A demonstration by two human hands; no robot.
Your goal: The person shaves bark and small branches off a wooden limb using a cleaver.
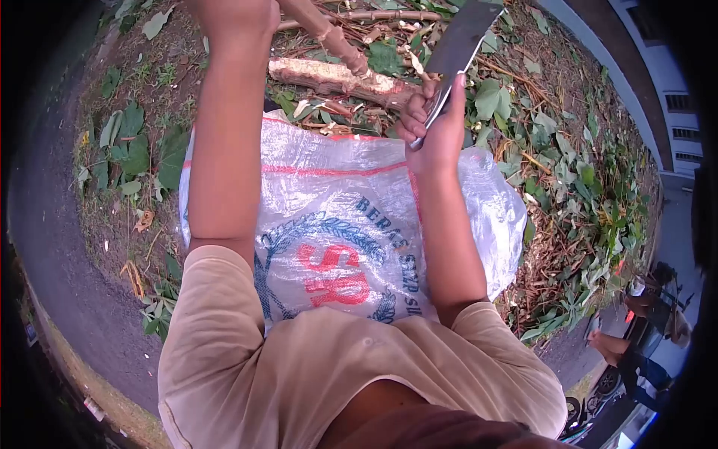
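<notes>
Okay, your right hand [441, 127] grips the knife [465, 41] with closed fingers; your left hand [238, 16] is beside the stalk [327, 34], its fingers cut off, so their hold cannot be told. The stalk slants right to the log [318, 75], beyond the sack [336, 198]. Brace it firmly there, left fingers well clear of the edge.

Glossy metal blade [465, 36], shiny woven-plastic sack [336, 194], rough-barked wood log [336, 81], matt cloth shirt [329, 374].
</notes>
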